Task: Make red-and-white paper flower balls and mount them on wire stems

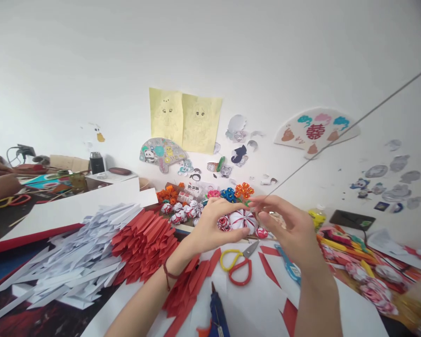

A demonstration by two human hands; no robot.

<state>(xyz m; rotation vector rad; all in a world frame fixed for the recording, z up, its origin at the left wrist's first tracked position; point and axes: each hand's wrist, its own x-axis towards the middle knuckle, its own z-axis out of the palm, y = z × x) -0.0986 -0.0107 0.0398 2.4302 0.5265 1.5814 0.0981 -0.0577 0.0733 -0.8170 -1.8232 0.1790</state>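
Observation:
My left hand [215, 222] is raised over the worktable, its thumb and index finger apart in a C shape. Close beside it, my right hand [289, 229] has bent fingers pinched at the end of a thin grey wire [340, 135], which runs up past the right edge of view. The fingertips of both hands almost meet. Between them shows a round white-and-red folded paper ball [243, 220]; the view does not settle whether it is touched. Below lie yellow-and-red-handled scissors [240, 269], a blue glue gun [217, 311] and a light blue cutter [289, 264].
Piles of white paper strips [80, 255] and red folded paper pieces [143, 243] cover the left side. Paper flowers [243, 191] stand along the wall. At far left, another person's hand [2, 187] is near more scissors. Coloured materials [351, 243] crowd the right.

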